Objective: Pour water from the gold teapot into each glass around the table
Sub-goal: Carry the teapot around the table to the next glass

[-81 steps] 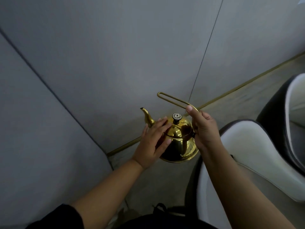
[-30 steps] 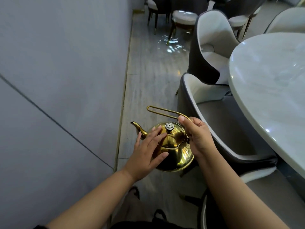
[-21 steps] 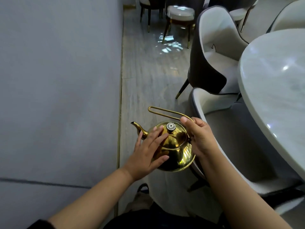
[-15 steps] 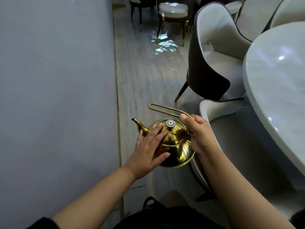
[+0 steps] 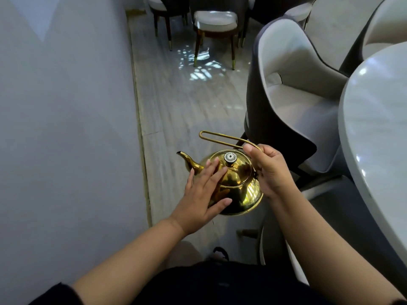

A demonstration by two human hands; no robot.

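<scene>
We hold the gold teapot (image 5: 236, 186) level in the air beside the worktop (image 5: 378, 133). Our right grip (image 5: 272, 170) pinches its handle (image 5: 220, 138), and our left grip (image 5: 203, 195) rests spread flat on the lid. No glass shows here, so next we must reach one and line up the spout.

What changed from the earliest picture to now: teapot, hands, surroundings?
The view swung away from the wall; the table and chairs came into sight. Nothing was taken up or let go: the right hand still grips the teapot by its handle, the left hand still rests flat on it.
</scene>
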